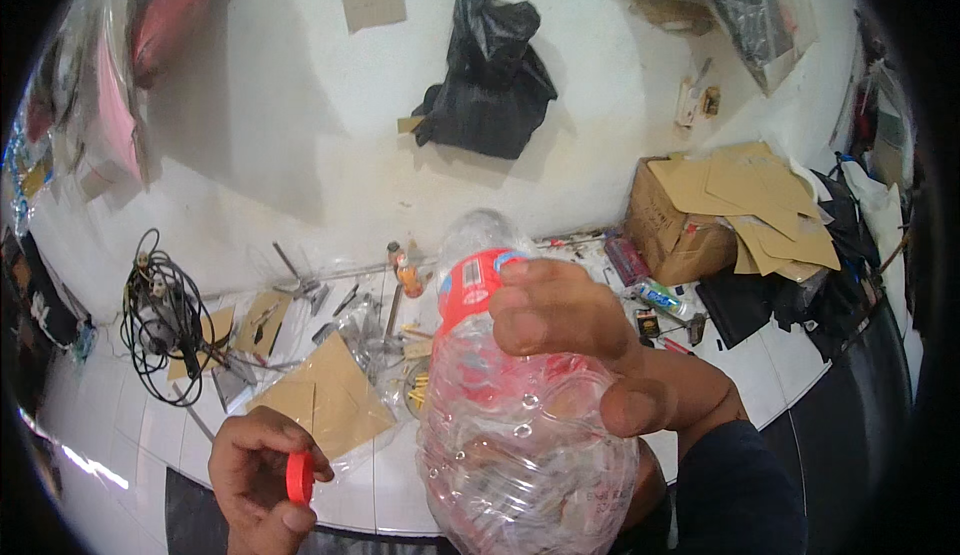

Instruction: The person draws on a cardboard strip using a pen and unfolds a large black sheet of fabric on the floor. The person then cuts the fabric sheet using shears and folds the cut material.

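A red bottle cap (299, 478) is pinched between the thumb and fingers of my left hand (262, 475), low at the left. My right hand (580, 325), slightly blurred, is curled over the right side of a large clear plastic bottle (510, 445) with a red label (468, 283). The bottle is tilted, one end toward the wall and the other close to me, past the lower edge. It looks dented and crinkled. The cap is apart from the bottle, and I cannot make out the bottle's mouth.
Brown card sheets (335, 395) and a coiled black cable (160, 320) lie at the left on the white tiled surface. A cardboard box (665, 230) with brown envelopes stands back right, beside a tube (660, 297). A black plastic bag (490, 75) hangs on the wall.
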The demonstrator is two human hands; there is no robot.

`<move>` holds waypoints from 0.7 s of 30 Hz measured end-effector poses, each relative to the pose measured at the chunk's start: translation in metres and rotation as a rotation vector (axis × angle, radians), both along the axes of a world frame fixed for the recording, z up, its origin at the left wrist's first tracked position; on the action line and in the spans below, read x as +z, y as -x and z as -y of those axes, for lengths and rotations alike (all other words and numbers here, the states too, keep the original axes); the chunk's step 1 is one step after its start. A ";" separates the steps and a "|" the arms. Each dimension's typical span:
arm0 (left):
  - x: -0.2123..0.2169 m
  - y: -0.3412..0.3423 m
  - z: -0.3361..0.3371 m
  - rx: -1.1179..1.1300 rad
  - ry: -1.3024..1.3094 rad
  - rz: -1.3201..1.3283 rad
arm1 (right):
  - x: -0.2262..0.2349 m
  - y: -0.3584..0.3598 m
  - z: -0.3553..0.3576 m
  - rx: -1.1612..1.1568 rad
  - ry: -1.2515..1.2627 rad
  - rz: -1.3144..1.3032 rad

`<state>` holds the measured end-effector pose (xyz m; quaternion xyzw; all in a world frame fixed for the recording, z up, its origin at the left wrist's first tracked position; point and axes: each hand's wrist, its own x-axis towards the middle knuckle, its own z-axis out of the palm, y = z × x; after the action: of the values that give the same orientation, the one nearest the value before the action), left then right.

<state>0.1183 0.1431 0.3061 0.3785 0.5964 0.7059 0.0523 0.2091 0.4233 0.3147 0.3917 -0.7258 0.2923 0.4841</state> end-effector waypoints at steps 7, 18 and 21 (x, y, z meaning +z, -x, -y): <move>-0.021 -0.004 -0.013 0.026 0.109 -0.068 | -0.084 0.013 0.020 -0.020 0.278 0.024; -0.082 0.009 -0.029 0.115 0.503 -0.109 | -0.201 0.027 0.033 0.052 0.315 0.696; -0.075 0.008 -0.038 0.095 0.699 -0.233 | -0.211 0.023 0.034 -0.030 0.291 0.731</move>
<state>0.1099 0.1806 0.2309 0.3873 0.8205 0.4133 0.0773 0.1858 0.3897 0.1037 0.1782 -0.8069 0.5053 0.2485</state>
